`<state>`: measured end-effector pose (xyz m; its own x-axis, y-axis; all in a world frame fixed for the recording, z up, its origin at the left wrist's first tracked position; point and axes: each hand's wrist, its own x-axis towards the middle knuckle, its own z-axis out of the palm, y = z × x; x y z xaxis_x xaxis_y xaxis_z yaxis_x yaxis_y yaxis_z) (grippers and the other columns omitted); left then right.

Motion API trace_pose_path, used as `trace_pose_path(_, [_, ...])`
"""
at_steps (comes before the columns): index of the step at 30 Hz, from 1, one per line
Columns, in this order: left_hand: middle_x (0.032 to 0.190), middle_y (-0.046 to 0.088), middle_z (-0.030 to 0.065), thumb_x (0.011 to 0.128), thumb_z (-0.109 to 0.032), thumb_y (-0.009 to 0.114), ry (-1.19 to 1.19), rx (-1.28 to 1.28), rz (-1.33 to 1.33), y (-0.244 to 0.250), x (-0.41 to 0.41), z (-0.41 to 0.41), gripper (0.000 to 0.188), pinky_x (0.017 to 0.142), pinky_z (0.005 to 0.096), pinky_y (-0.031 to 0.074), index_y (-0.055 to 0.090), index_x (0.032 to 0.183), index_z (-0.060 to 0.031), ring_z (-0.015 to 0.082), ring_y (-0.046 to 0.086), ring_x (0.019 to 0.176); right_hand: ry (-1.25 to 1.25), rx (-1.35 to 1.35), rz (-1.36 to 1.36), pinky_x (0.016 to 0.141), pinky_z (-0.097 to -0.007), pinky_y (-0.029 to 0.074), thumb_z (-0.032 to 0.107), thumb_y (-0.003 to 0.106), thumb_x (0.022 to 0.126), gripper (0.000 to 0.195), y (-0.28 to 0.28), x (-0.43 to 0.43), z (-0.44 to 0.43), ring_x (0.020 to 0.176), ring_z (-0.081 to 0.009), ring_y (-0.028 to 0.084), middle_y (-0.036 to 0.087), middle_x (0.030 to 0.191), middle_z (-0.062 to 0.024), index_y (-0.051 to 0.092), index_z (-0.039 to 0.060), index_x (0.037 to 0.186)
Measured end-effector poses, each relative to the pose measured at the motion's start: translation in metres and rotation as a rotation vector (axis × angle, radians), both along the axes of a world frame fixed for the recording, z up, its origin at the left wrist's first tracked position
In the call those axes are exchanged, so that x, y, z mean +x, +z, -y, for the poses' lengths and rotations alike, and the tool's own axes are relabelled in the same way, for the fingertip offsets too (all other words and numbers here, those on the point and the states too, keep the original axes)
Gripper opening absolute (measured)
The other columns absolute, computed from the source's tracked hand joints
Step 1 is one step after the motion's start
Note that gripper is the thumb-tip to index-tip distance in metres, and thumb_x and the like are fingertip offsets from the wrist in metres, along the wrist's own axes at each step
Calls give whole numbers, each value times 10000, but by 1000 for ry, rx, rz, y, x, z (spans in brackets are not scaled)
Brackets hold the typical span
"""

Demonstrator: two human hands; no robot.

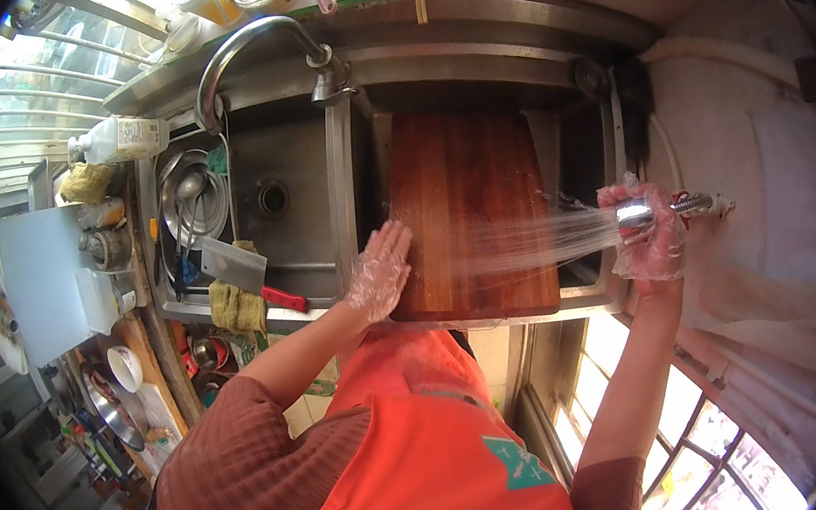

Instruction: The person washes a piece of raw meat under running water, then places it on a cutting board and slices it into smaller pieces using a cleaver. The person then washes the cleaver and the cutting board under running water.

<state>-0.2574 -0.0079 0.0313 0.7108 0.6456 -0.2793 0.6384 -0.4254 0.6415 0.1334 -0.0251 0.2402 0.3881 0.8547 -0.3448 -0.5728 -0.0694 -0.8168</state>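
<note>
A wooden cutting board (469, 217) lies over the right basin of a stainless steel sink, its near edge by the front rim. My left hand (380, 271), in a clear plastic glove, is flat with fingers extended at the board's left edge; whether it presses on the board is not plain. In my right hand (651, 230), also gloved in clear plastic, is a chrome spray head (633, 215) on a metal hose. Its fan of water streams leftward onto the board.
A curved faucet (232, 46) arches over the left basin (285, 203). Metal bowls (212, 221) with a ladle sit at its left side. A cleaver (233, 265) with a red handle and a yellow cloth (236, 309) lie on the front rim. A white bottle (123, 139) stands left.
</note>
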Motion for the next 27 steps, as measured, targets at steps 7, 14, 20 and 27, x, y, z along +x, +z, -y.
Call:
trace_pose_path(7, [1564,325,210,972,-269,542,-432,112,-60,23,13,-11,637,1219,481,212,318,1530,-57,373,271,1471,29,102,-16,1005,-427,497,256,637,959,240,-5,0,1,997,-271,656,680,1002,-166,635,18,993])
trace_pose_path(14, [1606,249,206,987,-403,481,-270,197,-175,-2,44,-8,689,1223,507,163,283,1543,-49,358,215,1497,-15,-101,340,849,-315,527,287,633,949,267,-21,16,5,918,-192,663,704,989,-123,650,33,1027])
trace_pose_path(20, [1653,148,151,989,-518,447,-556,44,-192,4,91,-39,779,1241,477,80,189,1581,-83,298,95,1538,-186,-98,489,785,-284,512,309,630,947,271,-31,9,-5,934,-158,651,711,1020,-93,651,52,1031])
trace_pose_path(27, [1660,95,158,976,-611,388,-12,-5,-559,-85,144,-155,846,1244,447,80,154,1587,-76,309,84,1537,-389,-6,543,748,-284,518,331,600,942,317,-42,-7,-31,958,-191,650,710,1065,-133,647,31,1034])
